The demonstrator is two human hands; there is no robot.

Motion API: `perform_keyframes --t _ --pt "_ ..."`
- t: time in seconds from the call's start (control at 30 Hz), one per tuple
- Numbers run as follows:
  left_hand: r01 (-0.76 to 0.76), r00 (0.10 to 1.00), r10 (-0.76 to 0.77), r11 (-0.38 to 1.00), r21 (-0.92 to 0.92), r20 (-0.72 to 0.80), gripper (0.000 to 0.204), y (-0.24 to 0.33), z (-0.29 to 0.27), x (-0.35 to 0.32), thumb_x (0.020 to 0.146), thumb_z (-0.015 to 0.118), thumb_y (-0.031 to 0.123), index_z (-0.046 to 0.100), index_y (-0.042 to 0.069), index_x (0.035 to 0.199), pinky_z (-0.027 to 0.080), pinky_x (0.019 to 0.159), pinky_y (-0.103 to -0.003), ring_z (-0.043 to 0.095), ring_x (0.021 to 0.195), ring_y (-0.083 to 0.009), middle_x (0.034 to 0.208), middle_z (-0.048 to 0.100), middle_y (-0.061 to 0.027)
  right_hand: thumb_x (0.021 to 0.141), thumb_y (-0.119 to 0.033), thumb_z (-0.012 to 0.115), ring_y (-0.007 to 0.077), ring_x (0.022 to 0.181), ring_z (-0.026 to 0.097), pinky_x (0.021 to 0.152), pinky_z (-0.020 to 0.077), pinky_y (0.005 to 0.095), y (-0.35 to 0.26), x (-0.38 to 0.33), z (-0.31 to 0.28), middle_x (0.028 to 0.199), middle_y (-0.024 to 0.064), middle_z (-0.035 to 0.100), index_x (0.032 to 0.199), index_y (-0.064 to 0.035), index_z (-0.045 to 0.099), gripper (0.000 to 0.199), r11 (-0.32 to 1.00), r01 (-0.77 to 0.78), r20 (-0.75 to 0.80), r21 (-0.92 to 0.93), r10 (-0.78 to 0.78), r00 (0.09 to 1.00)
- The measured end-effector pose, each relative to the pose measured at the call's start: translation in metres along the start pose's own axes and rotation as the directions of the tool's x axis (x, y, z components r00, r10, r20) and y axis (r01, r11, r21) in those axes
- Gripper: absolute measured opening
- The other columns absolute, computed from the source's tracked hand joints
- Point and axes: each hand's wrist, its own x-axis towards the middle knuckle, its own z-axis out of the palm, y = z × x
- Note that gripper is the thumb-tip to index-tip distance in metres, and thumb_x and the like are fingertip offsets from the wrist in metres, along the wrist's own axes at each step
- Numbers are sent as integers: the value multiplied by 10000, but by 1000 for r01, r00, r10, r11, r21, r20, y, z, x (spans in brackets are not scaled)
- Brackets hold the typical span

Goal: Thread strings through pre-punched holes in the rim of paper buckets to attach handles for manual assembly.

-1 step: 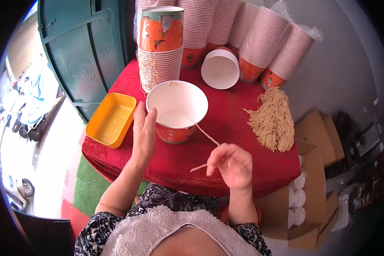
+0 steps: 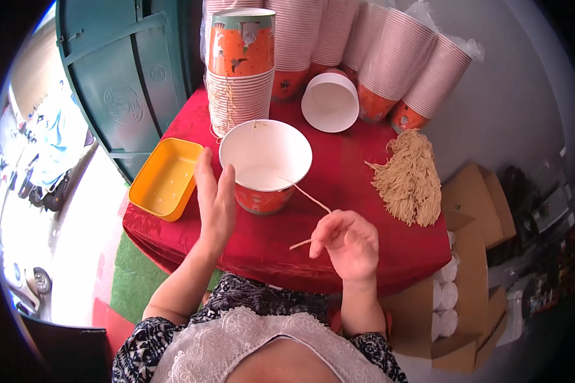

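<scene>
A white-lined paper bucket (image 2: 262,153) with an orange printed outside stands upright near the middle of the table. My left hand (image 2: 216,204) is beside its left rim, fingers stretched out and thumb apart; I cannot tell whether it touches the rim. Between the fingers of my right hand (image 2: 348,242) is a thin tan cord (image 2: 313,200). One stretch of it runs up to the bucket's right rim and inside, while its short loose end pokes out left of my fingers. A small bit of cord also shows at the bucket's far rim.
Behind the bucket rises an upside-down stack of paper buckets (image 2: 239,96). More nested stacks (image 2: 396,57) and a single tipped bucket (image 2: 330,102) line the back. A yellow tray (image 2: 144,175) lies left, a tan cord bundle (image 2: 409,182) right. An open carton (image 2: 466,281) stands beyond the red-covered table.
My right hand has shifted up very slightly, and the cord's loose end has moved a little up and right. The bucket stays in place.
</scene>
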Motion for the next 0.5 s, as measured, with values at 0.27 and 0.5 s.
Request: perform_keyframes --t 0.27,0.5 --pt "-542 809 495 837 76 316 239 32 -29 -38 752 653 36 634 49 990 208 1120 -577 229 1404 -480 1378 452 -199 967 -271 506 243 769 650 690 570 371 22 13 5 943 183 648 1092 77 567 375 972 98 -142 215 -69 987" --pt "-571 744 533 821 -31 404 259 30 -15 -44 686 770 9 632 60 899 307 1081 -570 282 1377 -484 1260 554 -160 953 -250 501 227 753 631 651 553 351 29 13 13 913 165 643 1090 51 576 339 947 93 -253 308 -13 967"
